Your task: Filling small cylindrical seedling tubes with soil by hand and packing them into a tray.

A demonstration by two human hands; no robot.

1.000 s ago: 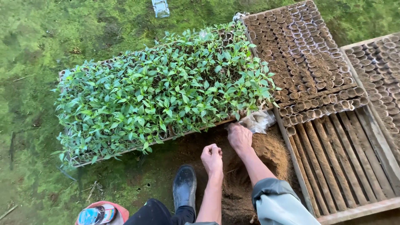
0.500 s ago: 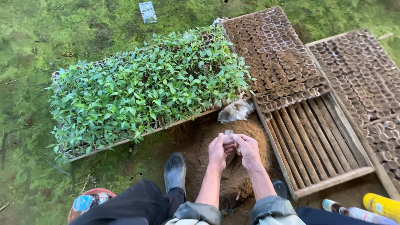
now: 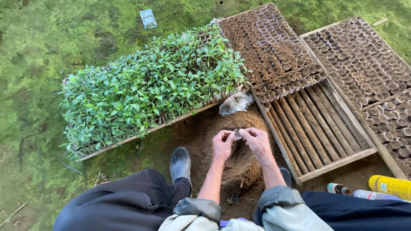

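2 hands meet at the lower middle of the frame: the left hand [image 3: 222, 144] and right hand [image 3: 257, 141] both pinch, fingers curled nearly closed, a small dark paper-like seedling pot [image 3: 236, 134] over a mound of loose brown soil [image 3: 239, 167]. Holding it low over the mound and pulling its mouth evenly apart would likely keep it from tearing. Just above lies a crumpled clear plastic bag [image 3: 235, 102]. A wooden tray of green leafy seedlings [image 3: 150, 90] fills the left; a slatted wooden tray [image 3: 308, 124] sits right. A yellow cylindrical can [image 3: 391, 186] lies lower right; a small clear packet [image 3: 148, 18] upper left.
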